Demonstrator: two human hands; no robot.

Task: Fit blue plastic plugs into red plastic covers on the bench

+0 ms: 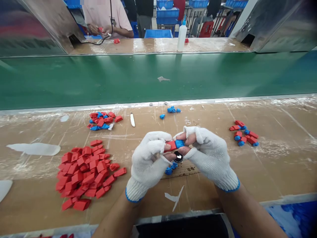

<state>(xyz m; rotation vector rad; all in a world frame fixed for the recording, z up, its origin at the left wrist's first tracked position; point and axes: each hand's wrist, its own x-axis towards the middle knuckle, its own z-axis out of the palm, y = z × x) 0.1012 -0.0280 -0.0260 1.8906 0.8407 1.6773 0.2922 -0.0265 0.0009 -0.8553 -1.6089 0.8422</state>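
In white fingerless gloves, both my hands meet above the middle of the table. My left hand (150, 162) is closed, its fingertips pinching a red plastic block (170, 145). A small blue plastic piece (179, 143), shaped like a toy fist, sits between the closed fingertips of my right hand (210, 158). The two pieces touch end to end; whether they are locked together I cannot tell. Just below the fingers is a small round black dish (178, 156) with a shiny surface, partly hidden. Several blue pieces (170, 169) lie beneath it.
A large heap of red blocks (86, 172) lies at left, a mixed red-and-blue pile (102, 120) behind it. Red blocks with blue ends (244, 134) lie at right. A white-handled tool (132, 119) rests mid-table. Beyond the green belt (123, 79) stand a bottle (182, 36) and a person (106, 16).
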